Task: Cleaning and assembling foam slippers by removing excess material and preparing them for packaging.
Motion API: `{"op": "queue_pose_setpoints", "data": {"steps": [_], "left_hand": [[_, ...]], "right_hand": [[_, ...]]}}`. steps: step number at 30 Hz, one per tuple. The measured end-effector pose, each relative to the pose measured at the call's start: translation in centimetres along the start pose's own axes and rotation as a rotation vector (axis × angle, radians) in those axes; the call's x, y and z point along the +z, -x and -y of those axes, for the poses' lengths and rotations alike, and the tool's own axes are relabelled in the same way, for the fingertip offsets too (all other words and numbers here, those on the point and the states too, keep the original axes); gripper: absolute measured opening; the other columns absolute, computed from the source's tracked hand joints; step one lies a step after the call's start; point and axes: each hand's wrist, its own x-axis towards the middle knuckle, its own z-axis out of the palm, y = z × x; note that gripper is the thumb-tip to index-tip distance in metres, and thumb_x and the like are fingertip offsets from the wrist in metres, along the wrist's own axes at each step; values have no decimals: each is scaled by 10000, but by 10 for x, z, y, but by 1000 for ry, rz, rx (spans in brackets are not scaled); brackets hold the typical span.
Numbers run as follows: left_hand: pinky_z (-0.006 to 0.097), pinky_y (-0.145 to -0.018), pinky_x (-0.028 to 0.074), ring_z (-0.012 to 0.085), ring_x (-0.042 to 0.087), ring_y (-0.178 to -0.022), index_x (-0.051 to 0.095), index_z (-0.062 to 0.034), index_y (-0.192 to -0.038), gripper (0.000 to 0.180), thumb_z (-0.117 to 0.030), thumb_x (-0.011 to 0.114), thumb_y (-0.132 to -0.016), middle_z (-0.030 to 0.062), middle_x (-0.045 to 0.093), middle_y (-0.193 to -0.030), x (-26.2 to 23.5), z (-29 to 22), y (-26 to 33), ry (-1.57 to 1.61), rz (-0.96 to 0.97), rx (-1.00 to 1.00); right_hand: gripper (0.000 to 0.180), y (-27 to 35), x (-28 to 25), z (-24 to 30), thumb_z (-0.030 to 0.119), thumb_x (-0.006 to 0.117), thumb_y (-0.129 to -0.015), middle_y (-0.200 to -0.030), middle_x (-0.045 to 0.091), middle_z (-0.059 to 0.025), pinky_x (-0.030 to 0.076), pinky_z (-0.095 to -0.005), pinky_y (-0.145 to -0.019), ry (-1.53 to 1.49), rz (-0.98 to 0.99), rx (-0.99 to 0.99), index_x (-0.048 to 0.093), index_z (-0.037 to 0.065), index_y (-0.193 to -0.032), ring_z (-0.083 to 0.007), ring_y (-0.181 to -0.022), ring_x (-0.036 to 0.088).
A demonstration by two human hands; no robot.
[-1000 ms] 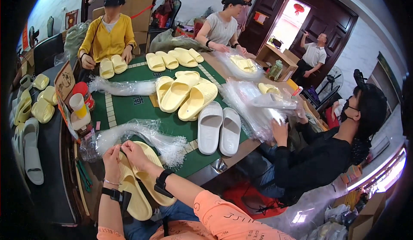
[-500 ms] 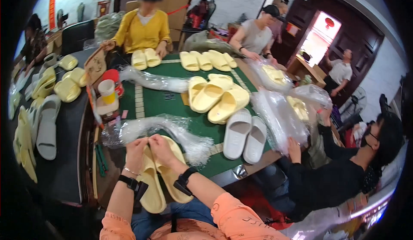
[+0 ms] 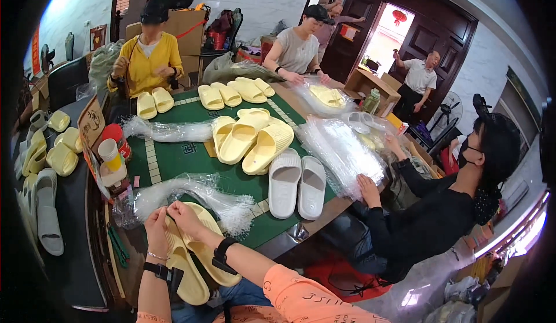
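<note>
Over the lap (image 3: 249, 292), yellow slippers (image 3: 188, 272) slanting lengthwise, toes forward-left, left hand (image 3: 156, 224), right hand (image 3: 184, 219) pinching something unclear

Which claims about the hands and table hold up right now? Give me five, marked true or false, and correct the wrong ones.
1. The left hand and right hand are close together at the near yellow slippers. True.
2. Both hands are spread flat. False: their fingertips are drawn together.
3. A clear plastic bundle lies partly on the green mat, beyond the hands. True.
4. The grey pair beside the central yellow pile lies to its left. False: it lies nearer, toward the right.
5. The masked co-worker wears black. True.
</note>
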Motion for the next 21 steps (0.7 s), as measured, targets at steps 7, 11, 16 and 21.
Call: {"op": "queue_pose_setpoints", "data": {"steps": [7,11,16,21], "left_hand": [[156,-429,248,6,322,-469,581,-70,-805,92,-149,539,-826,-82,424,-575,5,1,1,44,-17,-23],[157,-429,252,8,329,-467,581,-70,-813,88,-146,538,-826,-78,428,-576,4,1,0,13,8,3],[166,-421,256,22,333,-460,534,-63,-826,73,-133,517,-837,-62,407,-559,3,4,-4,16,-27,0],[176,-422,260,44,334,-462,450,-62,-846,61,-121,453,-863,-31,368,-547,-5,11,-8,113,-11,52]], "right_hand": [[139,0,-3,2,150,492,-843,-689,471,12,364,-212,-589,77,18,-21,485,26,-779,-63,-647,413],[166,-2,-3,-3,177,511,-811,-654,511,-64,387,-268,-562,120,-31,-76,491,13,-791,-139,-599,463],[168,-3,-4,-8,180,513,-813,-655,510,-63,390,-264,-568,122,-31,-71,495,14,-798,-140,-599,462],[175,0,-4,-4,188,505,-822,-672,518,-70,395,-266,-575,127,-52,-48,492,14,-811,-142,-611,474]]}}
